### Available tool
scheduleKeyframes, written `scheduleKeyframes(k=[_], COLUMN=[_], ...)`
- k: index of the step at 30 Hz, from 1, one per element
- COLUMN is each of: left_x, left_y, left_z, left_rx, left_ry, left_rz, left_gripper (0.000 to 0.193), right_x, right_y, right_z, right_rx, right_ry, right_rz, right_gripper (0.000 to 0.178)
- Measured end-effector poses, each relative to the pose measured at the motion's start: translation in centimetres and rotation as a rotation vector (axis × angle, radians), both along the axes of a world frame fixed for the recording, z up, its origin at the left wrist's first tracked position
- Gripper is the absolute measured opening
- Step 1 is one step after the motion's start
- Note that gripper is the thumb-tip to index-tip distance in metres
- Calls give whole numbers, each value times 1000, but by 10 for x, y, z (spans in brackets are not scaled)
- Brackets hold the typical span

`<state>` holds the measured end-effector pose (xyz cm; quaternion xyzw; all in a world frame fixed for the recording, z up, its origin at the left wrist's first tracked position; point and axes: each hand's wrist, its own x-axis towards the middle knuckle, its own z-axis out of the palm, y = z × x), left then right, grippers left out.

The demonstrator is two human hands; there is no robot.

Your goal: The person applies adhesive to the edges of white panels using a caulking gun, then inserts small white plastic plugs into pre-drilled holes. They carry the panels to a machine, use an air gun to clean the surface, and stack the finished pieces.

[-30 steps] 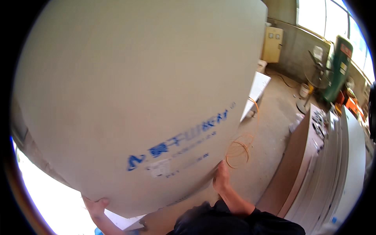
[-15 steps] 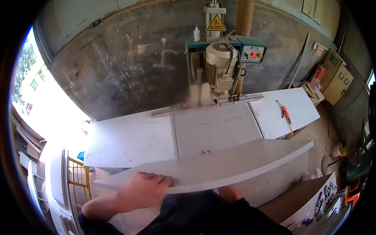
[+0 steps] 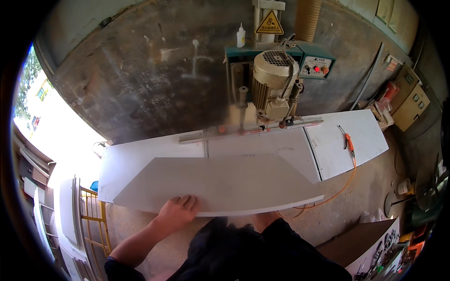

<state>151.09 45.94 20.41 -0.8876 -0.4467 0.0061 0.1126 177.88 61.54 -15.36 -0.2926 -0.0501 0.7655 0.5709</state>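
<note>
A light grey flat panel (image 3: 225, 182) with angled far corners extends across in front of me, its far part over the work table (image 3: 140, 150). My left hand (image 3: 178, 211) is closed on its near edge, left of the middle, with the fingers lying on the top face. Under the near edge, right of the middle, goes my right hand (image 3: 266, 220); only the wrist area shows, and the panel hides its fingers. Behind the panel stands a machine with a beige motor (image 3: 272, 79) and two vertical clamp rods above a metal fence (image 3: 295, 123).
An orange-handled air gun (image 3: 348, 143) lies on the table's right wing, its orange hose (image 3: 340, 191) hanging to the floor. A control box (image 3: 317, 67) with lit buttons is beside the motor. A yellow metal frame (image 3: 96, 215) stands left; a brown sheet (image 3: 356, 243) and tools are right.
The panel has shifted left and levelled, its top face now showing more fully. My right fingers, earlier seen past its far edge, are hidden. My left hand still grips the near edge.
</note>
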Motion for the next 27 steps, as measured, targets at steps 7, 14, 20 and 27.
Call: scheduleKeyframes(k=[7,14,20,27], left_x=[-30,-31,-8,21], left_y=[25,27,-11,-34], left_z=[-46,-85,-168,-283], left_rx=[-68,-295,-437,-450], left_ry=[-67,-275,-389,-265], left_rz=[-48,39,81,145], left_gripper=[38,45,51,64], right_x=[-6,12,84,138], right_y=[18,-6,-125,-172], right_z=[-13,-20,-19,-53], right_rx=[-58,-92,-72,16], right_ry=[-45,-104,-220,-353], right_rz=[3,55,234,307], right_gripper=[56,56,57,58])
